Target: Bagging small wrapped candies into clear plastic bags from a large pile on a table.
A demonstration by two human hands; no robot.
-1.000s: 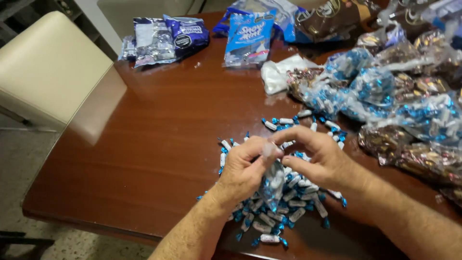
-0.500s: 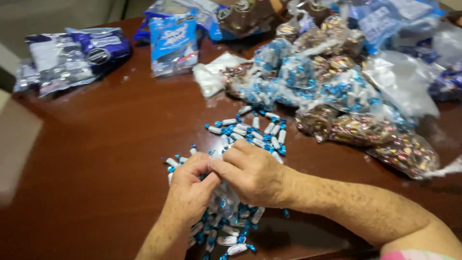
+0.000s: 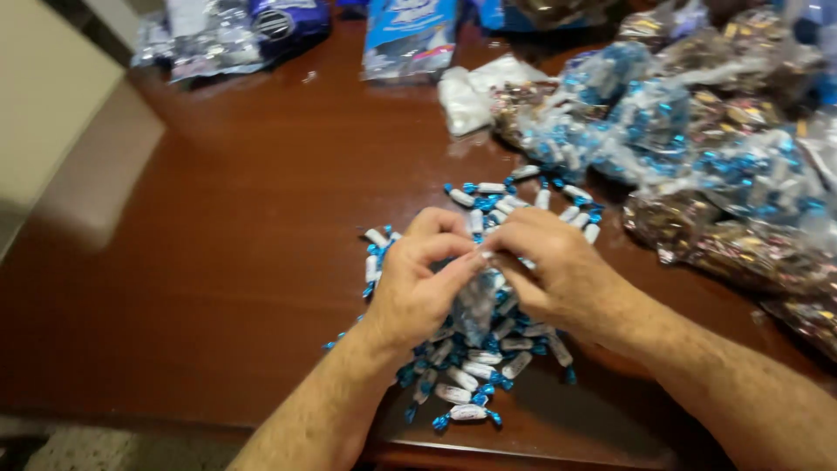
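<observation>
Left hand [image 3: 418, 283] and right hand [image 3: 558, 275] both pinch the top of a small clear bag [image 3: 475, 305], fingers closed, above the wrapped candies [image 3: 475, 362]. Pile lies on a dark wooden table [image 3: 244, 262]; filled candy bags [image 3: 697, 148] far right.

Dark wooden table [image 3: 218, 262], clear bags of wrapped sweets [image 3: 697, 157], blue packets [image 3: 410, 35], beige chair [image 3: 52, 113]

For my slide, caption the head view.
Both hands pinch a small clear bag above blue-and-white wrapped candies on a wooden table.
</observation>
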